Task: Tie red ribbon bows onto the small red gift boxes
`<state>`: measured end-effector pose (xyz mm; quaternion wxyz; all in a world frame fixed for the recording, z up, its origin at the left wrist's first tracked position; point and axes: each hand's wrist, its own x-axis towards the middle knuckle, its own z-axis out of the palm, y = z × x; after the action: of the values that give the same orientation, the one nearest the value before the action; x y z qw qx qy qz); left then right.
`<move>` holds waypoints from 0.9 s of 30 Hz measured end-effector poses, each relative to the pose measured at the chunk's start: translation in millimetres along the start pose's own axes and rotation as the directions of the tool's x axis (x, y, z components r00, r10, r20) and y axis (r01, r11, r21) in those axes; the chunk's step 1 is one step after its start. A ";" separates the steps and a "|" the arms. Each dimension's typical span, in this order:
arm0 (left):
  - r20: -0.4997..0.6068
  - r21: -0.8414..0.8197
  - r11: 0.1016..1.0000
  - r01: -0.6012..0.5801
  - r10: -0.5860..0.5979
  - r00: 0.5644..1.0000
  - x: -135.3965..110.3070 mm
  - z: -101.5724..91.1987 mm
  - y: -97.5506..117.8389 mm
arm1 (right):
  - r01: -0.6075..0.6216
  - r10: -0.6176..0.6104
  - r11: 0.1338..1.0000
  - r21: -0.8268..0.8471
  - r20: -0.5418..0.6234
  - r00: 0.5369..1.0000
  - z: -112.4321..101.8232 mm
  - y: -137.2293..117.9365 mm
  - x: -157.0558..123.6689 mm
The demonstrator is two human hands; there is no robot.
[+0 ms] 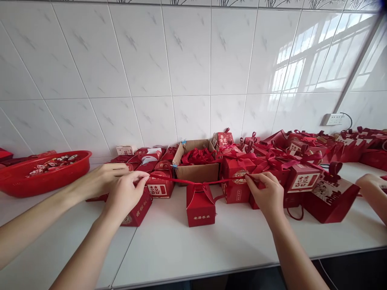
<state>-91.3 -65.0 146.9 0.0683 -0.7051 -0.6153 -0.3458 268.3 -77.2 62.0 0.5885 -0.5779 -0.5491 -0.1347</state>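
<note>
A red ribbon (pixel 169 179) is stretched sideways across the top of a small red gift box (pixel 200 210) with gold characters on its front. My left hand (pixel 128 193) pinches one end of the ribbon. The other end is between the thumb and fingers of my right hand (pixel 267 191). The ribbon dips in the middle, where it meets the box's gathered top. The box stands upright on the white table (pixel 169 249), apart from both hands. Partly behind my left wrist is another red box (pixel 137 211).
At left, another person's hand (pixel 110 173) reaches in beside a red plastic basin (pixel 45 181) of wrapped candies. A cardboard box (pixel 198 172) holds red ribbons. Several ribboned gift boxes (pixel 238 183) line the right side, near a co-worker's hand (pixel 373 189). A tiled wall (pixel 193 68) stands behind.
</note>
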 end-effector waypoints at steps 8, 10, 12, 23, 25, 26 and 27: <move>0.059 0.144 0.987 -0.078 0.070 0.996 3.0 5.4 -19.9 | -0.034 0.034 0.998 -0.049 0.000 0.999 -5.0 17.2 -8.4; 0.066 0.163 0.983 -0.086 0.076 0.995 1.7 10.4 -26.8 | -0.038 0.037 0.998 -0.052 -0.008 0.999 -5.9 21.2 -10.7; 0.056 0.190 0.980 -0.052 0.042 0.998 -3.1 18.2 -35.6 | -0.043 0.042 0.998 -0.050 -0.022 0.999 -6.4 26.5 -13.5; 0.217 0.377 0.916 -0.136 0.055 0.975 -53.3 59.8 -55.7 | -0.127 0.129 0.985 -0.115 0.009 0.992 -13.7 49.3 -21.7; 0.264 0.445 0.882 -0.155 0.036 0.964 -56.6 61.2 -51.4 | -0.142 0.145 0.983 -0.116 0.018 0.989 -15.4 49.5 -22.1; 0.287 0.471 0.867 -0.163 0.024 0.958 -58.1 62.0 -49.4 | -0.148 0.152 0.982 -0.119 0.027 0.988 -16.0 49.5 -22.7; 0.310 0.492 0.853 -0.172 0.013 0.951 -59.9 63.2 -47.6 | -0.154 0.160 0.980 -0.126 0.037 0.986 -16.4 49.5 -23.8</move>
<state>-109.5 -70.1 49.5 0.1777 -0.7340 -0.6530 -0.0563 307.1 -87.5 21.0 0.5474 -0.6577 -0.5061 -0.1078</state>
